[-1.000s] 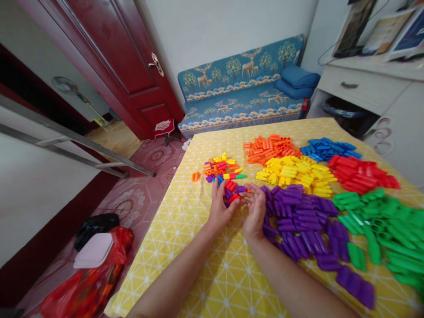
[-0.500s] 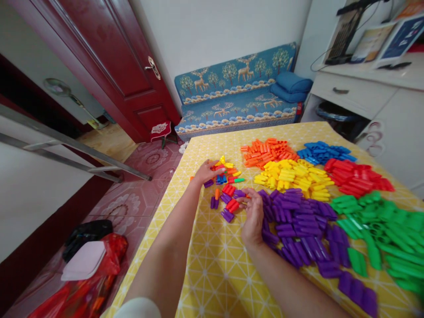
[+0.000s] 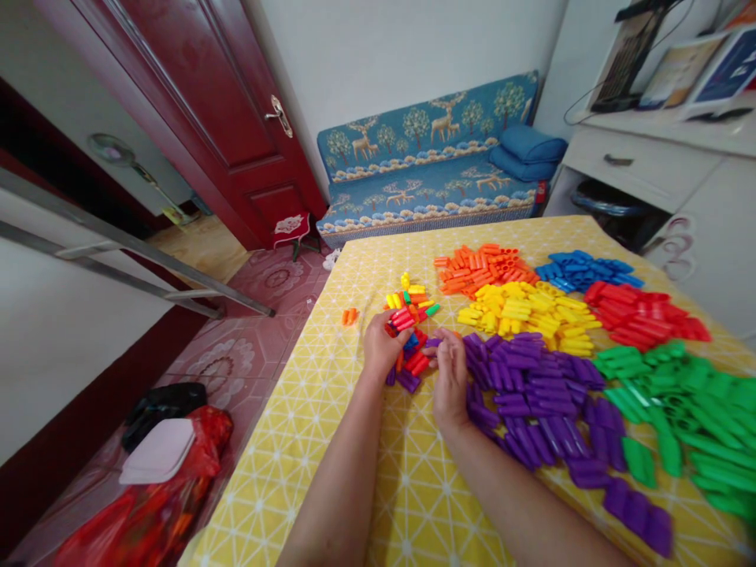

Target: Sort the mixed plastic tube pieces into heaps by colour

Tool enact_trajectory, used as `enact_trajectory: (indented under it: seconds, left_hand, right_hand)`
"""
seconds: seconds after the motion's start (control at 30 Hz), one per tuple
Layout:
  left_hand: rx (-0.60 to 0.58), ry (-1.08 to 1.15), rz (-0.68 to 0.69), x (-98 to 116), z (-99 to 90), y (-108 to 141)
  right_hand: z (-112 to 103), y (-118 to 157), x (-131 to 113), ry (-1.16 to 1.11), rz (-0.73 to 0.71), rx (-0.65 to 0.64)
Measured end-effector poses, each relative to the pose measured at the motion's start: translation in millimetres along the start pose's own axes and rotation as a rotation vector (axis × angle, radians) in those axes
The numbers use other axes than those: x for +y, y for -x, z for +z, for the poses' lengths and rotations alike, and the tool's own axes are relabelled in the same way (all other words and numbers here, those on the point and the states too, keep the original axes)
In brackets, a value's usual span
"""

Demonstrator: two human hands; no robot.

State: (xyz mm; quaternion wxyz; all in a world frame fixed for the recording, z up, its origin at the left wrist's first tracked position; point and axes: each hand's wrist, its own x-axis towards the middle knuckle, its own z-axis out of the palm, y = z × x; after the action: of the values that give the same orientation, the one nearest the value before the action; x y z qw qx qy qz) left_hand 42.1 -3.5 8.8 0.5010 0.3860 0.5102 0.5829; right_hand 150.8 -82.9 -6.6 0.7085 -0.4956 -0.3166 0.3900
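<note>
A small mixed cluster of red, yellow, blue, purple and green plastic pieces (image 3: pixel 418 364) lies on the yellow patterned cloth. My left hand (image 3: pixel 383 340) is at its left side, fingers curved over red and blue pieces; whether it grips any is hidden. At the right side is my right hand (image 3: pixel 450 370), its fingers bent beside a purple piece, their tips hard to make out. A large purple pile (image 3: pixel 537 386) begins just right of that hand. Two orange pieces (image 3: pixel 350 316) lie apart on the left.
Sorted piles of orange (image 3: pixel 484 268), yellow (image 3: pixel 528 311), blue (image 3: pixel 584 272), red (image 3: pixel 643 315) and green pieces (image 3: pixel 691 409) cover the right side of the table (image 3: pixel 307 441). A blue patterned sofa (image 3: pixel 425 177) stands beyond it.
My left hand has moved right and nearer, closing over the mixed pieces, which now sit closer together. The two orange pieces at left are uncovered. My right hand has hardly moved.
</note>
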Motion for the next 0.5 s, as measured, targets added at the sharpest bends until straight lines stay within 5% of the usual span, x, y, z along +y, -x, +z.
enact_trajectory:
  seconds: [0.1,0.2,0.5]
  left_hand:
    - [-0.137,-0.227,0.248,0,0.2,14]
    - [-0.288,-0.350,0.344,0,-1.9,21]
    - [-0.345,-0.241,0.276,4,-1.1,25]
  right_hand:
    - [0,-2,2,0.013,-0.031,-0.046]
    - [0,-3,7,0.069,-0.041,-0.088]
    - [1,-6,16,0.186,-0.098,-0.116]
